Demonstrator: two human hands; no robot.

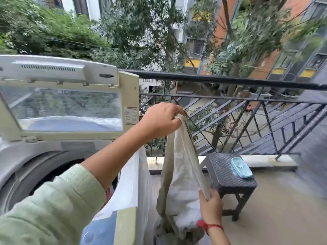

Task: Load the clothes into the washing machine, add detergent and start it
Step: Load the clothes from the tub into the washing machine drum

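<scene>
both hands (160, 119) gripping hanging beige garment (178, 167)

Open balcony in plain daylight, no walls out front — just a black metal railing (230, 80) with diagonal bars running across the view. The floor (283, 209) is bare beige concrete with a pale raised curb along the railing's base. A small dark woven stool (228, 177) stands near that curb, with a light blue lidded container (241, 167) lying on its seat. Beyond the railing there are leafy trees (141, 32), a street below, and buildings — one orange-red (290, 18) on the right, a whitish one further left.
</scene>
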